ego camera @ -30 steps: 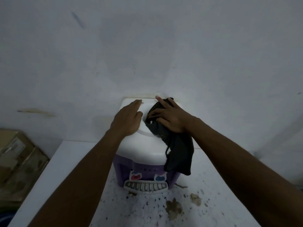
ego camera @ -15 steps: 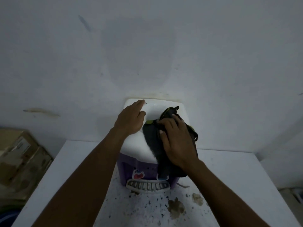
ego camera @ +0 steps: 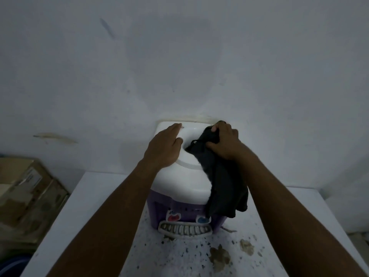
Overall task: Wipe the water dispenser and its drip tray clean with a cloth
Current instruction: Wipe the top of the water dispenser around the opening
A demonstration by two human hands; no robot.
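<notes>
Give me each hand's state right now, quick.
Left hand: open, resting flat on the water dispenser top.
Right hand: closed, gripping the dark cloth against the dispenser top.

Illumination is dim and diffuse, with a cool blue-grey cast; no light source is in view. The wall (ego camera: 199, 56) is lightest in its lower middle and darkens toward the upper corners. The white top of the water dispenser (ego camera: 185, 180) is the brightest surface and carries one small soft highlight at its rear recess. The cloth (ego camera: 225, 186) is near black, and little fold detail can be seen. Shadows on the worktop (ego camera: 279, 216) are faint and soft-edged. Wide-angle distortion stretches the frame edges. The cardboard boxes (ego camera: 30, 192) at the left appear murky and soft.
</notes>
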